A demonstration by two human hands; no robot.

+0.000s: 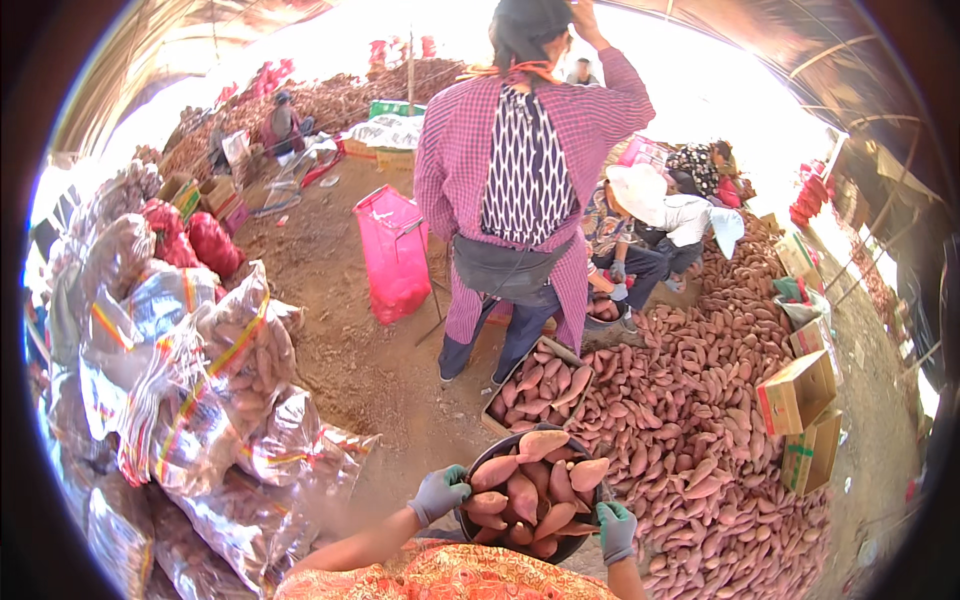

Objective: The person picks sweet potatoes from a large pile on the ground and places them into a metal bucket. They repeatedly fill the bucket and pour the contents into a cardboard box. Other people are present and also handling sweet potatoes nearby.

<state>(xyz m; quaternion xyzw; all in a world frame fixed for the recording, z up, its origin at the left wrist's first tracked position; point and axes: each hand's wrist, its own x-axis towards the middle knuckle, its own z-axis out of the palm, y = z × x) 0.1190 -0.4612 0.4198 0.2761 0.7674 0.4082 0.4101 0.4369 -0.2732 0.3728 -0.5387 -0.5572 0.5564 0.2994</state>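
A dark bucket (470, 523) heaped with sweet potatoes (523, 496) is right in front of my body. My left hand (441, 494), in a grey and green work glove, grips its left rim. On the opposite side my right hand (617, 531), gloved the same way, holds the rim beside the tip of a slender sweet potato. Just beyond the bucket, a cardboard box (495, 427) filled with sweet potatoes sits on the ground. Sweet potatoes cover the bucket's inside, and its base is hidden.
A large sweet potato pile (697, 450) spreads to the right, edged by open cardboard boxes (796, 394). Stuffed clear plastic sacks (217, 405) are stacked at left. One person (525, 157) stands ahead near a pink bag (391, 255); others (637, 217) crouch by the pile.
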